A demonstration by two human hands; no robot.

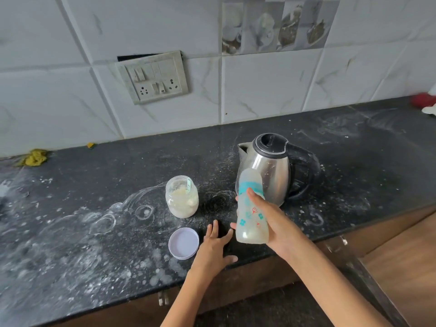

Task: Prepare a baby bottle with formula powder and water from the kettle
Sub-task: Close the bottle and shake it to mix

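Observation:
My right hand [274, 223] grips a capped baby bottle [250, 215] with a teal ring and small printed flowers, lifted off the counter and tilted, cloudy liquid in its base. My left hand [215, 249] lies flat and open on the black counter [94, 208], fingers spread, holding nothing. Just behind the bottle stands a steel kettle [271, 171] with a black lid and handle. To the left is an open glass jar [181, 197] of pale formula powder with a green scoop inside. Its lilac lid [183, 243] rests upside down beside my left hand.
White powder smears and ring marks cover the counter. A switch and socket plate [153, 77] hangs on the tiled wall. A yellow cloth [35, 158] lies at the back left, a red item [422, 100] at the far right. Wooden cabinet fronts [401, 267] run below the counter edge.

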